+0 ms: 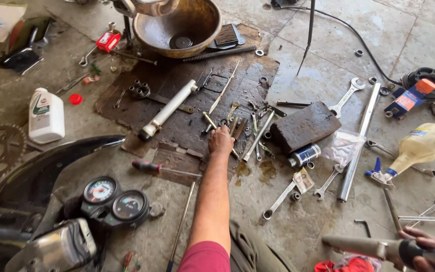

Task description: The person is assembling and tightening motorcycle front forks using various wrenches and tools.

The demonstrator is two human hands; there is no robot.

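Tools crowd the mat [177, 100]
Wrenches [250, 128], block [303, 126] and tube [361, 136] hem the left hand [221, 141]; bare floor [323, 60] lies beyond.

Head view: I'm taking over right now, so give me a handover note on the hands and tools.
Left hand: stretched onto the mat, resting on the spanners; its grip is not clear.
Right hand: holds a grey tube, lower right.
Things: white tube on the mat, screwdriver by its near edge.
Done: tools laid out.
Left: no spanner lifted yet.
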